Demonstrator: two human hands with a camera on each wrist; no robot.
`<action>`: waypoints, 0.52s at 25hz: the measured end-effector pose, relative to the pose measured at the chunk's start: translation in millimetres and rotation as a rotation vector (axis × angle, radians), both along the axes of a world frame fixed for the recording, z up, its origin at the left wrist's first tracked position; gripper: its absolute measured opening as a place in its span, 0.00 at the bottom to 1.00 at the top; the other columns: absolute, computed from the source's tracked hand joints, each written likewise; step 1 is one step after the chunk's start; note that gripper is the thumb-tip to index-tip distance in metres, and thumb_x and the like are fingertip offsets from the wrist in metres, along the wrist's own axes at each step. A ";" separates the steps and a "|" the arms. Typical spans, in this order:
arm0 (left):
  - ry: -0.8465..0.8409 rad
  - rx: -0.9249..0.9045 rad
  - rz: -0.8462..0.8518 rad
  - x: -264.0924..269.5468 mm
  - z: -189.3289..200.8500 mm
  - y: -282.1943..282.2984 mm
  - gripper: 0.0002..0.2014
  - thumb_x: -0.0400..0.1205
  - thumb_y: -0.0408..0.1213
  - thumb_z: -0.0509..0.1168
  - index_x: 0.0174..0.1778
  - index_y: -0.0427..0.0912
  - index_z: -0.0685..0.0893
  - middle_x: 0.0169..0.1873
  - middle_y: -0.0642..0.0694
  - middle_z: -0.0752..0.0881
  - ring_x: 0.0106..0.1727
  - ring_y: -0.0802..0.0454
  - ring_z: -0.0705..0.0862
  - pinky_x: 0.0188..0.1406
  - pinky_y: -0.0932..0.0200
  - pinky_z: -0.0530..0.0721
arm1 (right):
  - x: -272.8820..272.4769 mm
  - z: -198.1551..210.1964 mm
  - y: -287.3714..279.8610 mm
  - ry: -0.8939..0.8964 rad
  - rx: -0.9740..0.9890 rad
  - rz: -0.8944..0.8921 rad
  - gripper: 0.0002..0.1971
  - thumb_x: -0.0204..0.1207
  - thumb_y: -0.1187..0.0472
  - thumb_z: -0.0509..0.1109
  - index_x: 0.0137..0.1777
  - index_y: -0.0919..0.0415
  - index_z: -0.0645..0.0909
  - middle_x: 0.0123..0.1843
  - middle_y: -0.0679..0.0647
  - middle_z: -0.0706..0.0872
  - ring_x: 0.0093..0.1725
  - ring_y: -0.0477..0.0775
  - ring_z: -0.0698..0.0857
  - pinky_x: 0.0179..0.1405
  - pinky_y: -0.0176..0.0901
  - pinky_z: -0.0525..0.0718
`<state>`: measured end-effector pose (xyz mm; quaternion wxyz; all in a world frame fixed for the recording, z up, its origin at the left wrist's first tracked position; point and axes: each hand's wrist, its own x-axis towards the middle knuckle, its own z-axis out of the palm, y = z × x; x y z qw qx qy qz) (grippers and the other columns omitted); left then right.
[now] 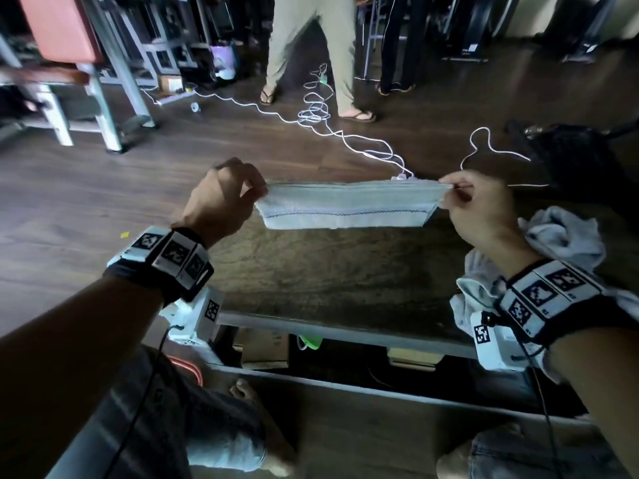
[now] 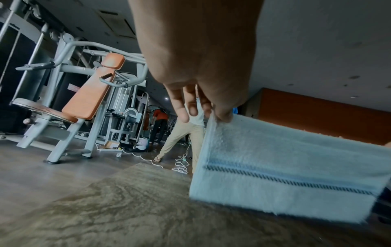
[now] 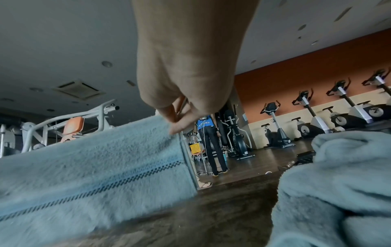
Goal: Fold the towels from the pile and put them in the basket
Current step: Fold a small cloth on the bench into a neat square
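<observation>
A pale blue towel (image 1: 345,209) with a dark stitched stripe hangs folded lengthwise above the dark table (image 1: 328,281). My left hand (image 1: 224,198) pinches its left top corner and my right hand (image 1: 480,205) pinches its right top corner, stretching it level. The left wrist view shows the towel (image 2: 285,167) hanging from my fingertips (image 2: 222,115) with its lower edge just above the tabletop. In the right wrist view the towel (image 3: 95,167) fills the left side below my fingers (image 3: 180,123). A crumpled pile of towels (image 1: 560,236) lies at the table's right, beside my right wrist. No basket is in view.
The pile (image 3: 338,192) bulks close on the right in the right wrist view. White cables (image 1: 321,112) snake over the wooden floor beyond the table. A person in beige trousers (image 1: 311,53) stands past them. A gym machine with an orange pad (image 1: 58,29) stands at far left.
</observation>
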<state>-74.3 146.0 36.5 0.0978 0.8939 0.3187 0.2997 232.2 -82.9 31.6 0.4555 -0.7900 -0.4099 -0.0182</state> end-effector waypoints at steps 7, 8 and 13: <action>0.400 -0.209 -0.051 -55.1 -79.3 -52.6 0.07 0.77 0.44 0.73 0.49 0.50 0.87 0.49 0.47 0.80 0.48 0.50 0.80 0.50 0.54 0.80 | -25.8 -74.2 -60.2 0.172 -0.619 0.285 0.12 0.75 0.67 0.76 0.47 0.46 0.83 0.49 0.48 0.87 0.55 0.53 0.87 0.56 0.50 0.86; 0.403 -0.315 -0.017 -58.4 -95.2 -55.7 0.12 0.77 0.49 0.72 0.52 0.47 0.87 0.50 0.45 0.82 0.49 0.48 0.82 0.51 0.53 0.82 | -28.8 -84.1 -64.3 0.156 -0.682 0.254 0.10 0.76 0.62 0.75 0.47 0.44 0.82 0.49 0.45 0.86 0.54 0.52 0.86 0.54 0.48 0.85; 0.335 -0.438 0.219 -45.6 -108.7 -60.2 0.21 0.76 0.60 0.63 0.49 0.46 0.85 0.50 0.44 0.87 0.50 0.43 0.84 0.51 0.46 0.86 | -47.0 -87.2 -59.5 0.113 -0.676 0.001 0.16 0.83 0.50 0.67 0.37 0.60 0.81 0.32 0.55 0.84 0.34 0.54 0.82 0.32 0.42 0.74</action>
